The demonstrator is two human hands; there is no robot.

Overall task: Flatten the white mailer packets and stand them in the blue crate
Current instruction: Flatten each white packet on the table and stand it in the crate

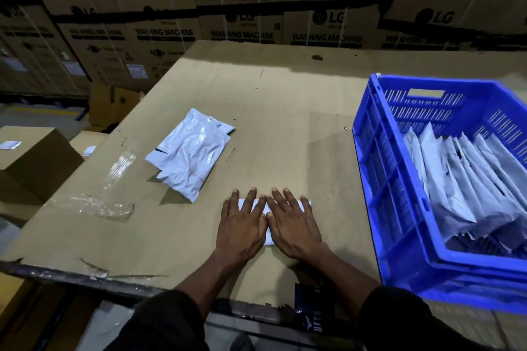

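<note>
Both hands, left hand [241, 225] and right hand [295, 224], fingers straight, press flat white plastic mailer packet [305, 204] at lower centre; best sweep outward, then stand it in blue slatted plastic crate [379, 179].

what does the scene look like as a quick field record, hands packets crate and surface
left hand: flat, fingers straight, pressing a packet
right hand: flat beside it, pressing the same packet
pressed packet: white, mostly hidden under both hands
loose packets: small overlapping pile, far left of the hands
blue crate: on the right, packets standing inside
surface: cardboard sheet
</note>
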